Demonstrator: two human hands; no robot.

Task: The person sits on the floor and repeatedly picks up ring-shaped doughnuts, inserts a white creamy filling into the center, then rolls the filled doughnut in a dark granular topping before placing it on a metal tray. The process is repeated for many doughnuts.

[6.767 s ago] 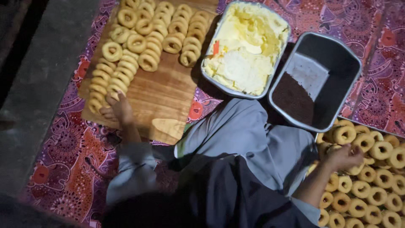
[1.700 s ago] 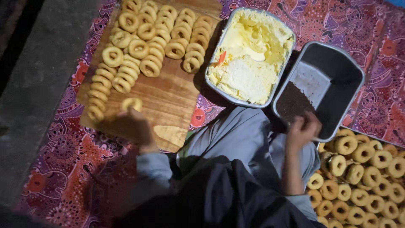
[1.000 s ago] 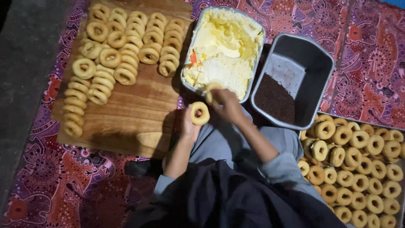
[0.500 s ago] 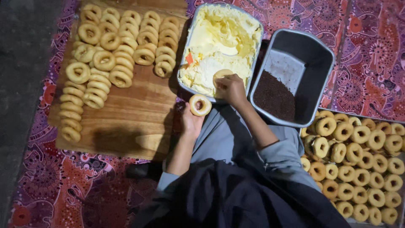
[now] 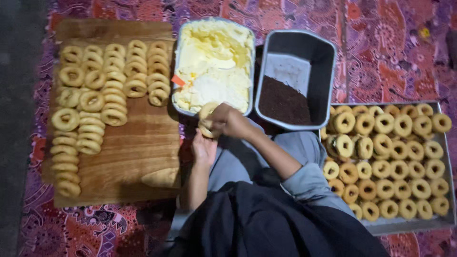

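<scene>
Now right hand (image 5: 228,121) grips doughnut ring (image 5: 206,119) (tilted); left hand (image 5: 203,148) open just beneath.

Matt, grainy brown wooden board (image 5: 138,147); dull grey metal rectangular tub (image 5: 314,52); soft patterned purple-red cloth (image 5: 390,47); glossy pale-yellow cream (image 5: 214,62).

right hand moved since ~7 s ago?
Yes. The right hand left the tray of rings and now sits on a doughnut by the cream tub.

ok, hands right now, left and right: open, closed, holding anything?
Left hand: open, palm up, cradling the ring doughnut from below.
Right hand: closed on the same doughnut from above, beside the cream tray.
</scene>
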